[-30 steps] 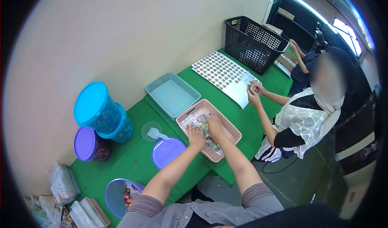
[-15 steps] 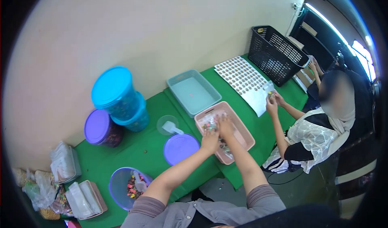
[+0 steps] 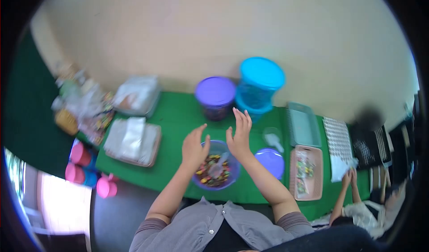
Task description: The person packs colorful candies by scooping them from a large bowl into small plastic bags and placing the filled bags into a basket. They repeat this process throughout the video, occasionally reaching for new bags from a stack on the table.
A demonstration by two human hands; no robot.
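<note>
My left hand (image 3: 195,148) is raised over the left rim of a purple tub (image 3: 207,187), its fingers apart and empty. Across from it, my right hand (image 3: 239,135) hovers by the tub's upper right edge, also empty with fingers spread. Inside the tub lie colourful small pieces and a clear scoop (image 3: 217,169). A purple lid (image 3: 270,163) lies flat to the right, near a small clear dish holding a white scoop (image 3: 274,141).
Lidded purple (image 3: 216,93) and blue (image 3: 262,75) tubs stand behind. A pink tray (image 3: 318,174) holds filled packets, beside a teal tray (image 3: 304,124). Plastic bags (image 3: 134,136) lie left. A co-worker's hands (image 3: 350,177) are at the far right.
The view has swung left. Both my hands have left the pink tray with the packets and are now above the purple tub, fingers spread.
</note>
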